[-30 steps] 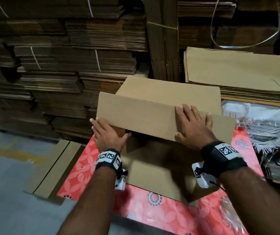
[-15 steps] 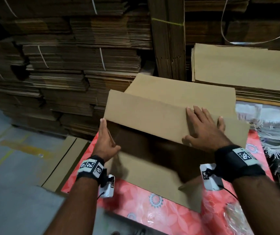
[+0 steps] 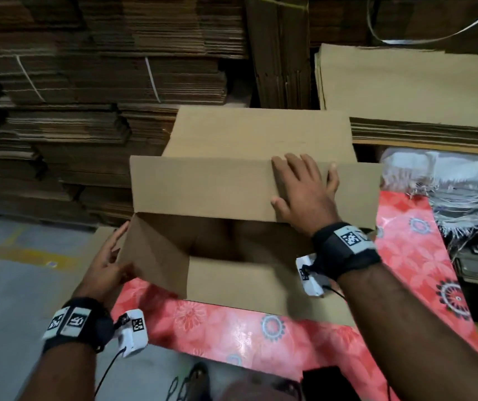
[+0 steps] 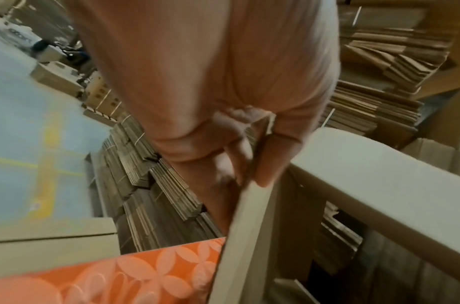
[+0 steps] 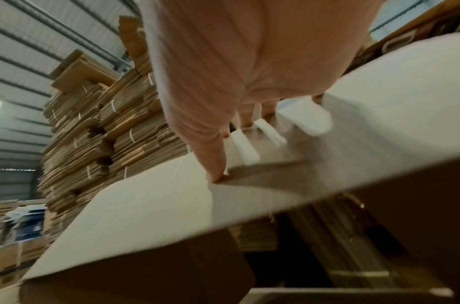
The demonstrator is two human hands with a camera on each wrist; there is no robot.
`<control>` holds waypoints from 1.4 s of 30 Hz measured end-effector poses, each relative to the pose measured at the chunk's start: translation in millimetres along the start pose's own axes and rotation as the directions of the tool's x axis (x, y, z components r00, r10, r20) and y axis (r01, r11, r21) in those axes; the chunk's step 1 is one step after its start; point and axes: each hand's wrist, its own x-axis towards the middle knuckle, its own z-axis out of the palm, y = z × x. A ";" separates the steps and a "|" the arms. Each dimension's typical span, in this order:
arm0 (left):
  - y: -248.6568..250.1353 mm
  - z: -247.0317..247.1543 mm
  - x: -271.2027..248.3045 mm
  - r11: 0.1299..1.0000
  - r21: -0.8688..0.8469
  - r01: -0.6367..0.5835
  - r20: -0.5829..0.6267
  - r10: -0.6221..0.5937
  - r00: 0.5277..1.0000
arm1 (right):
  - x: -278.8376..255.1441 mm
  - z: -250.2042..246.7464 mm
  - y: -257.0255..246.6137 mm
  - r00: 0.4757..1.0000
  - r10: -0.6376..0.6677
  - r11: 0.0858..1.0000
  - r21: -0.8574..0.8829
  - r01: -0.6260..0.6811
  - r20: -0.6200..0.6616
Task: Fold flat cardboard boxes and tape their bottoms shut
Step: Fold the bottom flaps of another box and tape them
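A brown cardboard box (image 3: 246,134) stands open-side up on the red floral table (image 3: 232,328). My right hand (image 3: 301,192) lies flat, fingers spread, on the long flap (image 3: 203,186) folded over the opening; the right wrist view shows its fingertips (image 5: 216,174) pressed on that flap (image 5: 145,205). My left hand (image 3: 107,261) is at the box's left end and pinches the short side flap (image 3: 156,250). In the left wrist view the thumb and fingers (image 4: 268,168) sit on either side of that flap's edge (image 4: 239,236). The inside of the box is dark.
Tall strapped stacks of flat cardboard (image 3: 87,82) fill the back and left. A pile of flat sheets (image 3: 420,82) lies at the right rear, white woven sacks (image 3: 449,183) below it. Flat cardboard (image 3: 99,231) leans at the table's left, above grey floor (image 3: 15,285).
My left hand left the top of the long flap, moved down to the box's left end and took hold of the side flap. The right hand stayed pressed on the long flap.
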 end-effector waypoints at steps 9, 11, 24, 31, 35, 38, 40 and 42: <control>91.0 19.2 44.0 0.328 0.828 -0.454 0.221 0.553 0.803 | 14.6 38.0 -65.0 0.999 0.004 0.999 -0.048 -0.001 0.049; 108.5 56.3 57.6 0.168 0.837 -0.520 0.421 0.410 0.809 | 12.4 37.1 -69.3 0.999 0.006 0.998 -0.062 -0.004 0.035; 82.8 72.3 119.0 0.104 0.869 -0.483 0.455 0.216 0.864 | -92.8 48.4 13.8 0.811 0.463 0.836 0.126 -0.533 0.358; 7.7 47.2 106.3 0.114 0.920 -0.376 0.389 -0.127 0.912 | -142.1 73.4 27.4 0.709 0.323 0.855 0.127 -0.503 0.627; -30.9 65.8 77.1 0.066 0.901 -0.429 0.432 -0.242 0.869 | -132.6 90.3 15.0 0.793 0.229 0.861 0.262 -0.436 0.565; -58.5 70.3 58.4 0.041 0.912 -0.409 0.402 -0.296 0.866 | -128.9 118.4 -6.3 0.797 0.090 0.898 0.297 -0.324 0.597; -87.3 64.7 50.1 0.086 0.908 -0.410 0.412 -0.368 0.834 | -136.6 146.7 -19.3 0.731 0.065 0.940 0.204 -0.273 0.679; -113.6 58.1 39.6 0.116 0.901 -0.419 0.426 -0.425 0.799 | -154.0 177.0 -30.4 0.672 0.056 0.976 0.101 -0.191 0.738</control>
